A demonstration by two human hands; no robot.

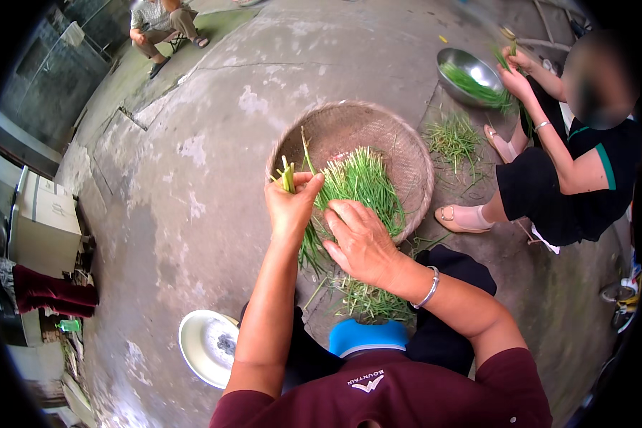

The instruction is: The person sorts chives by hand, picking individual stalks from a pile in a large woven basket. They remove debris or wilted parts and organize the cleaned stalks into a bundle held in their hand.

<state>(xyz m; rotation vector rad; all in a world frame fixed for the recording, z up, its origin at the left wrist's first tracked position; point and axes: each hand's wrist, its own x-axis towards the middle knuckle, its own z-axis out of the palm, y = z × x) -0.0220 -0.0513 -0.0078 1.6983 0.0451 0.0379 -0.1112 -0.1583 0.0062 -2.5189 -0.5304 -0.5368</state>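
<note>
A round woven basket [406, 139] stands on the ground before me, with a heap of green garlic chives [369, 187] in it, their pale cut ends facing away from me. Over the basket's left rim, my left hand [291, 200] is closed around a small bunch of chives, whose pale ends stick up past the fingers and whose leaves hang below. One stalk rises near its thumb and forefinger. My right hand [361, 241] is just right of it, over the near part of the heap, fingers loosely bent; whether its fingertips hold a stalk cannot be told.
Chive scraps [372, 299] lie by a blue stool [369, 337] between my legs. A pale basin [192, 348] sits at the lower left. At the right, a seated person [556, 160] handles chives beside a steel bowl [471, 80] and a scrap pile [452, 139]. Others are farther off.
</note>
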